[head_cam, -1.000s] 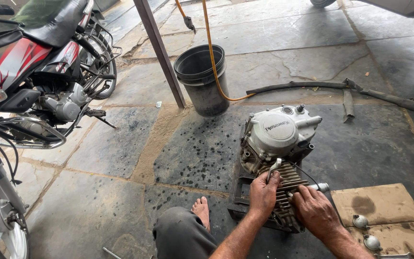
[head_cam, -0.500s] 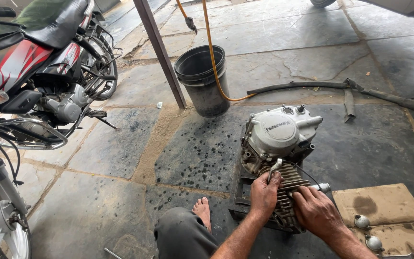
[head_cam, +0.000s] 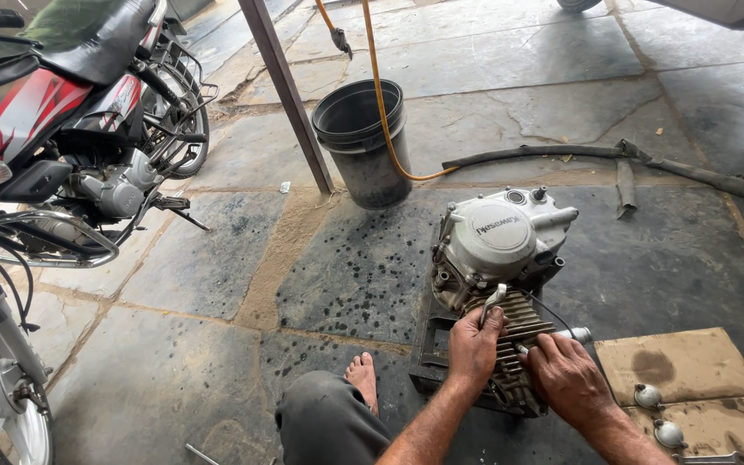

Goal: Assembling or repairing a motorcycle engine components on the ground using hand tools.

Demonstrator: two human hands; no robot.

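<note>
Centrally, a grey motorcycle engine [head_cam: 499, 258], upright on a dark flat stand on the stone floor [head_cam: 217, 258]. Left hand [head_cam: 474, 348] clasped on the finned cylinder at the engine's near end, fingers curled round a small metal lever. Right hand [head_cam: 568, 375] pressed on the fins just right of it, fingers bent; grasp not clear. Right of the engine, cardboard sheet [head_cam: 682, 366] bearing two small round metal parts. Beyond the engine, black bucket [head_cam: 362, 138] with yellow hose [head_cam: 382, 103] over its rim. Far left of the engine, parked red motorcycle [head_cam: 53, 129]. Near the engine's stand, a bare foot [head_cam: 362, 379].
</note>
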